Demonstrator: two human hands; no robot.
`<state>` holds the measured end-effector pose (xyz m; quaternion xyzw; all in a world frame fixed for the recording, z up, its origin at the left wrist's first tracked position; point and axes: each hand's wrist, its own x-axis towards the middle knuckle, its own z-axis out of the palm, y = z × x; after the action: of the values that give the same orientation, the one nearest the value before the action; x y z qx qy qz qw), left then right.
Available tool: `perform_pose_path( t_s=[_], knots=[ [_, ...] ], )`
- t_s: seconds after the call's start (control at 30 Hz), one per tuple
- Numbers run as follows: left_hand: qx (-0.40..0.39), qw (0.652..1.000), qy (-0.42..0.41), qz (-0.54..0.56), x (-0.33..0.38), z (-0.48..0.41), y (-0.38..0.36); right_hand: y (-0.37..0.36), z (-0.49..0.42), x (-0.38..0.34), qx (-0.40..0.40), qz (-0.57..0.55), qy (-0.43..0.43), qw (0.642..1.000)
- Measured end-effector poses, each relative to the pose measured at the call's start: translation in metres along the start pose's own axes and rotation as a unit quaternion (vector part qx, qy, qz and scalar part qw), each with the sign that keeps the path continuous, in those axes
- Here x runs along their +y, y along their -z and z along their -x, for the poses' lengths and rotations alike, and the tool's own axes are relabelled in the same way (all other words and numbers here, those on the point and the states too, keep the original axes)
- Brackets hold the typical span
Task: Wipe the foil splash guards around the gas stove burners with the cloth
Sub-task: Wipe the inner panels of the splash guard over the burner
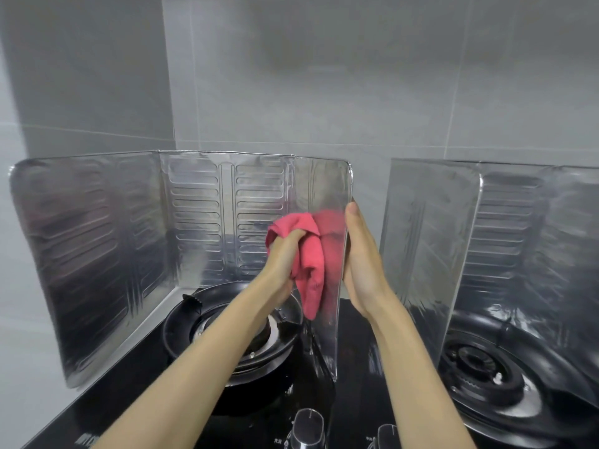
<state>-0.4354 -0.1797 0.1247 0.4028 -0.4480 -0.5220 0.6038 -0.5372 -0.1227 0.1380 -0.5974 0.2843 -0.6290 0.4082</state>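
two hands: left hand (285, 254) fingers clenching cloth (308, 254); right hand (359, 254) fingers flat against guard (330, 189).

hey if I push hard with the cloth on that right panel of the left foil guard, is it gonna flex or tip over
Probably flex: the left foil guard looks like thin embossed sheet, standing only on its folds. It may well shift or tip too, which would explain the right hand flat behind the panel, opposite the left hand pressing the pink cloth.

Beneath your hands (356, 264), the black glass stove top (356, 335) carries two burners (246, 338), two folded foil splash guards (97, 254) standing around them, and two control knobs (308, 426) nearest you.
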Motion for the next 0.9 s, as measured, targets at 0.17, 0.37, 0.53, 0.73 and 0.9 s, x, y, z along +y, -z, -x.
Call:
perform_pose_path(
  t_s=[0.17,0.37,0.53,0.73,0.9],
  knots=[
    [-0.007,0.998,-0.063,-0.002,0.047,-0.011,-0.012,0.000,-0.002,0.001,-0.015,-0.027,0.029,0.999],
    [-0.012,0.995,-0.102,-0.004,0.061,-0.017,-0.015,-0.001,-0.002,0.004,-0.017,-0.014,0.039,0.999],
    [-0.004,0.998,-0.065,-0.019,0.032,-0.014,-0.012,0.001,-0.003,0.004,-0.001,-0.017,0.032,0.999],
    [0.011,0.999,0.019,-0.044,-0.012,-0.012,0.002,0.004,-0.005,0.009,0.014,0.011,-0.002,1.000],
    [0.016,0.997,0.077,-0.018,-0.045,-0.005,0.011,0.002,-0.003,0.005,0.013,0.021,0.005,1.000]
  ],
)
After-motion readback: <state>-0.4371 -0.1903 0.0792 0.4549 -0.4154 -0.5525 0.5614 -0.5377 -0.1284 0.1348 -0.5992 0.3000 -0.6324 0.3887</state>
